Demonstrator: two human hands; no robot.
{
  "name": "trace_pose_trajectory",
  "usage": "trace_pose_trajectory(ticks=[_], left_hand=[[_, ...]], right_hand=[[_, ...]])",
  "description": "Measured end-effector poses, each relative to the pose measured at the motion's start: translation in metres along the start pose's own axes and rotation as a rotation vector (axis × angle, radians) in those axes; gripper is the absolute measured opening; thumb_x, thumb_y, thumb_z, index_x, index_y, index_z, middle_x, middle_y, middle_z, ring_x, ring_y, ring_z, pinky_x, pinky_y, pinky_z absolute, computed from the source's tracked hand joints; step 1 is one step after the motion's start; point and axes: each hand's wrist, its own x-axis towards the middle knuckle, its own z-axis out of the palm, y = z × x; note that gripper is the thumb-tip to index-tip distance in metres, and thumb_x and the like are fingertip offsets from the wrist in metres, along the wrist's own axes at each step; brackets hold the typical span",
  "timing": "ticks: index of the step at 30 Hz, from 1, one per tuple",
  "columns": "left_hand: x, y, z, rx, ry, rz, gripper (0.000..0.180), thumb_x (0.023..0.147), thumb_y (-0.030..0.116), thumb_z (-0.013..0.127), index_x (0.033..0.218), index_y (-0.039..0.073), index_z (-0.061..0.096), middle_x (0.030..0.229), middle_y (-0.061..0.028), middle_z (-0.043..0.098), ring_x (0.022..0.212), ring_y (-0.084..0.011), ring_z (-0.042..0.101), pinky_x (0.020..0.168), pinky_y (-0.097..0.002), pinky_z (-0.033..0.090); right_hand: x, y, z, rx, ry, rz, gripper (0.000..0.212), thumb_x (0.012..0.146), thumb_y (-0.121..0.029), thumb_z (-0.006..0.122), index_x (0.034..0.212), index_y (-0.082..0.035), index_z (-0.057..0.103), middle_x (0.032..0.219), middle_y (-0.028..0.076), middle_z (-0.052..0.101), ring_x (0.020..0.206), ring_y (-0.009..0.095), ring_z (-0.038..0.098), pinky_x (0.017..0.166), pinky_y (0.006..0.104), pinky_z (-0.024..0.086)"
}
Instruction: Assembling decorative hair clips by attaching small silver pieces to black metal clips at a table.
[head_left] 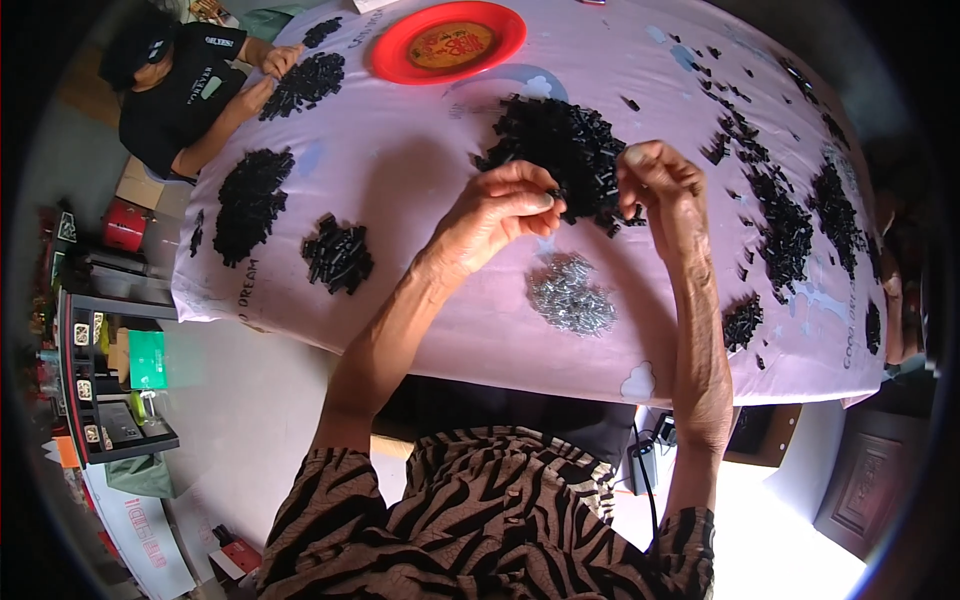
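Note:
Thumb and fingers of my left hand (500, 207) pinch a small black part (558, 194), mostly covered by the fingertips. My right hand (665, 185) is raised a little to its right with the fingers pressed together. Whatever lies between those fingertips is too small and dark to make out. The hands are apart, above the near side of a large heap of short black tube-like parts (545, 130). Just below them on the cloth lies a pile of small shiny silver metal pieces (573, 295).
A pink printed cloth (420, 320) covers the table. Smaller piles of black parts (337, 254) lie left, with more black parts (778, 215) scattered right. A red oval tray (385, 55) stands at the back. Another person (175, 90) handles parts at the far left.

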Motion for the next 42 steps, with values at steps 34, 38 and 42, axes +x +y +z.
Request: trace_pose_trajectory(ticks=[34,38,42], left_hand=[[-0.001,-0.001,-0.003,0.023,0.008,0.028,0.015,0.086,0.009,0.064,0.1,0.002,0.063,0.087,-0.0093,0.066,0.076,-0.0168,0.064,0.071,-0.0289,0.052],[-0.003,0.0,-0.001,0.029,0.018,0.013,0.018,0.086,0.007,0.061,0.103,0.003,0.06,0.087,-0.0092,0.064,0.078,-0.017,0.061,0.072,-0.0291,0.049],[-0.005,0.0,-0.001,0.061,0.029,0.013,0.017,0.086,0.007,0.06,0.103,0.002,0.06,0.086,-0.0092,0.065,0.078,-0.017,0.061,0.072,-0.029,0.049]], right_hand=[[-0.002,-0.026,-0.048,-1.672,-0.255,0.152,0.029,0.078,-0.031,0.071,0.076,-0.002,0.067,0.083,0.016,0.066,0.081,0.034,0.063,0.075,0.0421,0.051],[0.0,-0.013,-0.056,-1.698,-0.27,0.101,0.033,0.081,-0.035,0.067,0.079,-0.001,0.065,0.083,0.016,0.066,0.084,0.033,0.063,0.076,0.044,0.049],[0.001,-0.009,-0.04,-1.571,-0.221,0.072,0.019,0.08,-0.02,0.06,0.078,-0.001,0.065,0.083,0.018,0.065,0.084,0.035,0.062,0.077,0.0453,0.049]])
